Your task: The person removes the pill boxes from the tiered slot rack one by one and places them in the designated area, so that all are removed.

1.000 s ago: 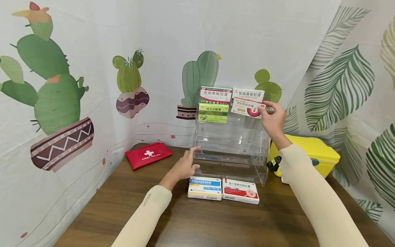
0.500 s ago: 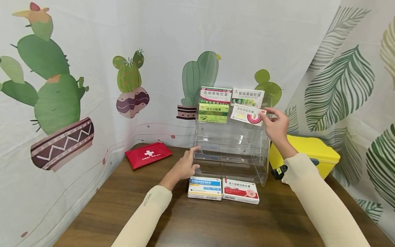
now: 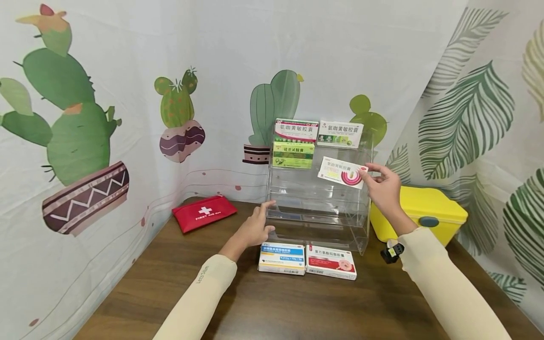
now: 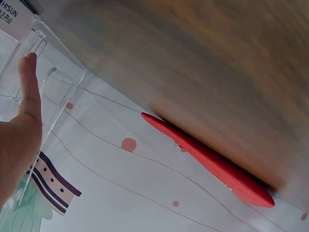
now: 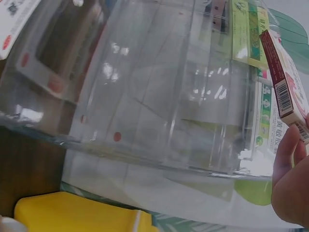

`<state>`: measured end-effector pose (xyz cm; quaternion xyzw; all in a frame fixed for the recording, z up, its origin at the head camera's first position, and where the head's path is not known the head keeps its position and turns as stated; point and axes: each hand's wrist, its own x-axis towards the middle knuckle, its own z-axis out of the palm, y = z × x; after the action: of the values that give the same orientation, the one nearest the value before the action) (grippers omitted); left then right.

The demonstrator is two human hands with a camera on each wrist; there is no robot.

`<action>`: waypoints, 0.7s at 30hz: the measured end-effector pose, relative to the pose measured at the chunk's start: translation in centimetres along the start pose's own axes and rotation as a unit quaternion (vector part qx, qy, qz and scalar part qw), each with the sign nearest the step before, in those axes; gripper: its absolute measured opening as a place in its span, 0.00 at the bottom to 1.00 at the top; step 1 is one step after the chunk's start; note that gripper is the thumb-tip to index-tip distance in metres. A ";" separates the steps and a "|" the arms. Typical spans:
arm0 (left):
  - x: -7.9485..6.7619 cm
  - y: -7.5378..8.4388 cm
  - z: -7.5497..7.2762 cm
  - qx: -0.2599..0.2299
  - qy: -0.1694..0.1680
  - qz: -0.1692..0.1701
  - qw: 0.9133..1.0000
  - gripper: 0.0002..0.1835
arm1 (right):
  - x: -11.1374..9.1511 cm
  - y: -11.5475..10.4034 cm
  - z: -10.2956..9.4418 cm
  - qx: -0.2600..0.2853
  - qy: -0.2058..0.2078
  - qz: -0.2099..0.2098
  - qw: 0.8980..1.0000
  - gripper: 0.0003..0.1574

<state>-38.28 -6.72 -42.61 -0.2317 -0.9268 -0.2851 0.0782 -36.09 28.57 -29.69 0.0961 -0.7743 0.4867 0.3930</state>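
Note:
My right hand (image 3: 384,189) pinches the right end of a white medicine box (image 3: 342,173) with a pink ring design. That box hangs tilted in front of a clear acrylic rack (image 3: 314,198); its dark red barcode side shows in the right wrist view. My left hand (image 3: 254,227) touches the rack's left side with its index finger extended. On the rack's top tier stand a pink-and-white box (image 3: 296,128) and a white-and-green box (image 3: 340,134). Below the pink one sits a green medicine box (image 3: 293,155).
A blue-and-white box (image 3: 282,258) and a red-and-white box (image 3: 331,262) lie on the wooden table (image 3: 272,307) before the rack. To the left is a red first aid pouch (image 3: 204,212). A yellow case (image 3: 437,210) stands to the rack's right.
My right hand has moved down with the white box, from over the top-right box to below it, uncovering that box's green band. The left hand stays in place.

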 end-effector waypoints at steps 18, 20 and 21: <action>0.0 0.0 -0.2 -0.001 -0.005 0.000 1.000 0.44 | -4.5 -0.9 -2.6 0.024 -0.072 0.019 0.997 0.19; -0.1 0.0 -0.2 -0.002 -0.006 0.000 1.000 0.44 | -4.8 0.3 -2.6 0.023 -0.075 0.025 0.997 0.19; -0.1 -0.1 -0.1 -0.001 -0.006 0.000 1.000 0.43 | -4.9 1.0 -2.7 0.023 -0.077 0.026 0.996 0.20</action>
<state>-38.22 -6.87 -42.55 -0.2336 -0.9269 -0.2847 0.0721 -31.93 30.12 -33.20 0.1218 -0.7928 0.5059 0.3173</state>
